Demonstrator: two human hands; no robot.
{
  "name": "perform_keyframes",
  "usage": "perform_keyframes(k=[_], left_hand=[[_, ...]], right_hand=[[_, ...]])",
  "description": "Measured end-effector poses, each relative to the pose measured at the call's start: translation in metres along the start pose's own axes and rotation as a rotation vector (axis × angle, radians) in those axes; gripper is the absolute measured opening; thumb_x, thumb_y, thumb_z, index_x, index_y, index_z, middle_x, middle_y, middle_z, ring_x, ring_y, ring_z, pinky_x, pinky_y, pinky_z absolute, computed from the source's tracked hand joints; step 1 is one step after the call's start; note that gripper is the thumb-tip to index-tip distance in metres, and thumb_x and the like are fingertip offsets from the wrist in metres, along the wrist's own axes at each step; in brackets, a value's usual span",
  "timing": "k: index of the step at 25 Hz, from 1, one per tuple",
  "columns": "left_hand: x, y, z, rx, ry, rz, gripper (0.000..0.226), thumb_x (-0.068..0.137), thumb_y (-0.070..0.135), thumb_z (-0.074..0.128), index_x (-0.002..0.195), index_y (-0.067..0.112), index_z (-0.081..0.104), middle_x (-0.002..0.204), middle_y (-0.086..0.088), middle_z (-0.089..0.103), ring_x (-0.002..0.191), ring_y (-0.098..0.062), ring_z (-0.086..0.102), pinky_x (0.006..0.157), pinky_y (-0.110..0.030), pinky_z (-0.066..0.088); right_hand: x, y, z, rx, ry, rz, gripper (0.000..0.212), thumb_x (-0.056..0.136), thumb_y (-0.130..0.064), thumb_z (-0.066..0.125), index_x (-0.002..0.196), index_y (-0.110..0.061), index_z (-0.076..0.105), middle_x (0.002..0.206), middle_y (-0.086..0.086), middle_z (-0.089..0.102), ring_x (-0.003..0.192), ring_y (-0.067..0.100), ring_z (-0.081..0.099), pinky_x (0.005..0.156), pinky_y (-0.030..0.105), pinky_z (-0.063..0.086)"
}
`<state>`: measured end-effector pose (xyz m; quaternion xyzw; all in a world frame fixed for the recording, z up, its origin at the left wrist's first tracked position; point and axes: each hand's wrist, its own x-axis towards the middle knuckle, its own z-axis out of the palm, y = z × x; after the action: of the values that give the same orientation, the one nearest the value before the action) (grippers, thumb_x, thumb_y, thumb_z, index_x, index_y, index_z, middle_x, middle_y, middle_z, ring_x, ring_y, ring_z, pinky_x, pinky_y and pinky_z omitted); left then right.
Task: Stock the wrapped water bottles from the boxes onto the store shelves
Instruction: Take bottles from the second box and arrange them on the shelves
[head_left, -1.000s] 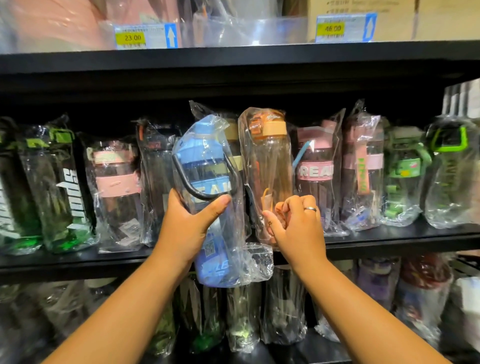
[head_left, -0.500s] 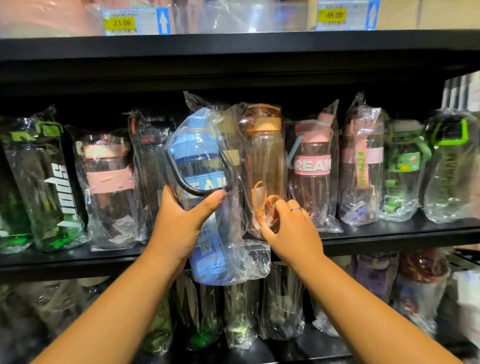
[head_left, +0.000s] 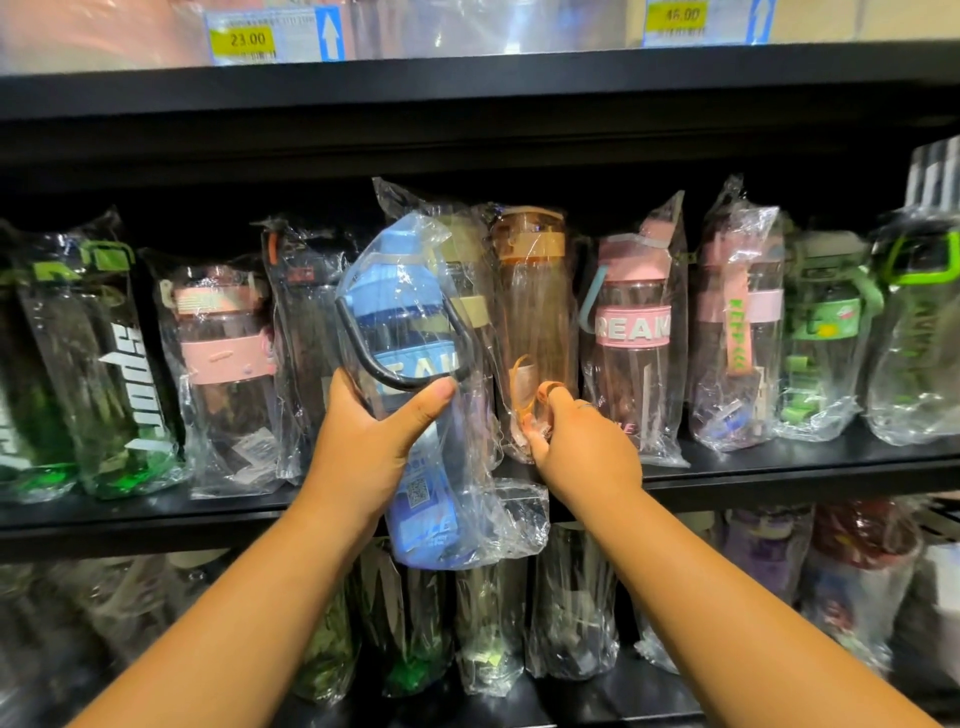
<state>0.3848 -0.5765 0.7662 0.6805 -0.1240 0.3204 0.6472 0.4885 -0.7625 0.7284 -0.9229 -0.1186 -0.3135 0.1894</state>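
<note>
My left hand (head_left: 371, 447) grips a blue wrapped water bottle (head_left: 410, 332) with a black loop handle, held in front of the middle shelf (head_left: 779, 470), its base hanging below the shelf edge. My right hand (head_left: 582, 447) pinches the lower wrap of an orange wrapped bottle (head_left: 532, 312) that stands on the shelf just right of the blue one. Wrapped bottles fill the row: a pink one (head_left: 631, 338) to the right, another pink one (head_left: 223, 364) to the left.
Black and green bottles (head_left: 104, 364) stand at the left end, green ones (head_left: 826, 332) at the right. The shelf above carries price tags 23.00 (head_left: 244, 39) and 46.00 (head_left: 678, 15). More wrapped bottles (head_left: 488, 623) crowd the lower shelf.
The orange bottle has gone further back into the row, pushed by my right hand. My left hand keeps the blue bottle in about the same place.
</note>
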Motion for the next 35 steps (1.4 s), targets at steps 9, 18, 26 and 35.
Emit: perform_keyframes(k=[9,18,26,35], left_hand=[[-0.003,0.008,0.003,-0.032,-0.009,0.026,0.084,0.062,0.047,0.084,0.134,0.019,0.053,0.124,0.001,0.07,0.115,-0.017,0.067,0.103,-0.048,0.05],[0.002,0.026,0.001,-0.027,-0.212,0.095,0.036,0.084,0.029,0.077,0.117,0.027,0.062,0.109,0.016,0.075,0.106,-0.002,0.068,0.085,-0.017,0.053],[-0.01,-0.021,-0.056,0.805,-0.051,0.333,0.02,0.085,0.049,0.058,0.1,0.037,0.063,0.094,0.015,0.064,0.089,-0.003,0.062,0.077,-0.017,0.049],[-0.013,-0.078,-0.073,1.155,-0.141,0.3,0.046,0.088,0.057,0.037,0.106,0.028,0.066,0.098,0.011,0.061,0.09,-0.014,0.063,0.069,-0.028,0.047]], right_hand=[[-0.041,-0.02,-0.042,0.89,-0.034,-0.106,0.017,0.096,-0.042,0.055,0.103,-0.029,0.064,0.098,-0.01,0.065,0.088,0.002,0.061,0.075,0.019,0.047],[-0.049,-0.058,-0.055,1.117,-0.21,-0.149,0.059,0.077,-0.021,0.083,0.112,-0.046,0.042,0.113,-0.034,0.048,0.097,-0.028,0.049,0.078,-0.003,0.038],[-0.046,-0.061,-0.019,0.8,0.139,-0.013,0.068,0.073,-0.043,0.081,0.121,-0.032,0.034,0.117,-0.008,0.049,0.109,0.014,0.052,0.088,0.03,0.046],[-0.043,-0.087,0.011,0.53,0.199,0.153,0.071,0.076,-0.066,0.061,0.111,-0.009,0.037,0.122,0.01,0.037,0.116,0.034,0.038,0.086,0.044,0.044]])
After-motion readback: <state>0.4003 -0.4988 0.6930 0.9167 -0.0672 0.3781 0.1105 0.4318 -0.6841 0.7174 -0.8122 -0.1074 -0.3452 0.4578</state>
